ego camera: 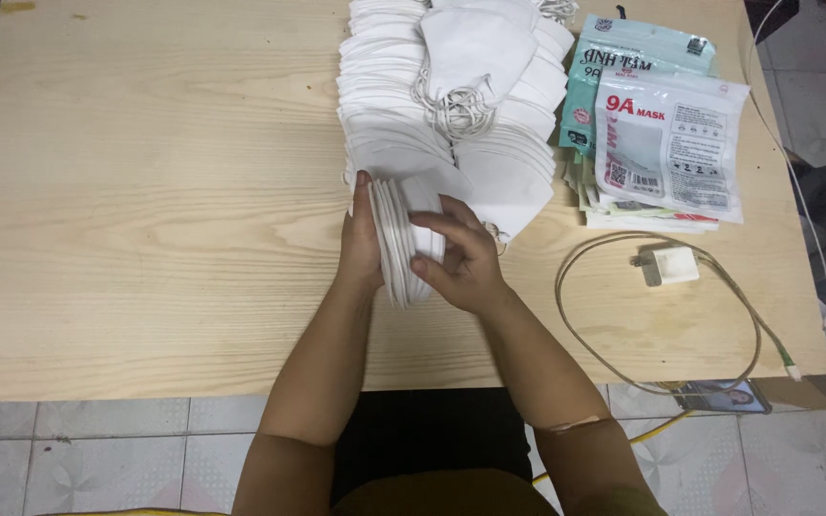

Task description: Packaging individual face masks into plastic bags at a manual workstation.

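Both hands press a small stack of folded white face masks [401,239] between them, standing on edge on the light wooden table [145,210]. My left hand [360,244] lies flat against the stack's left side. From the right, my right hand [461,258] curls its fingers and thumb around the stack. Just behind the hands lies a large heap of white masks [451,105] with ear loops, touching the held stack.
Flat plastic mask packets [666,143], white and teal, lie stacked at the right of the heap. A white charger block [666,266] with a looped cable [662,382] sits near the table's right front edge. A phone [719,395] hangs by the edge. Tiled floor lies below.
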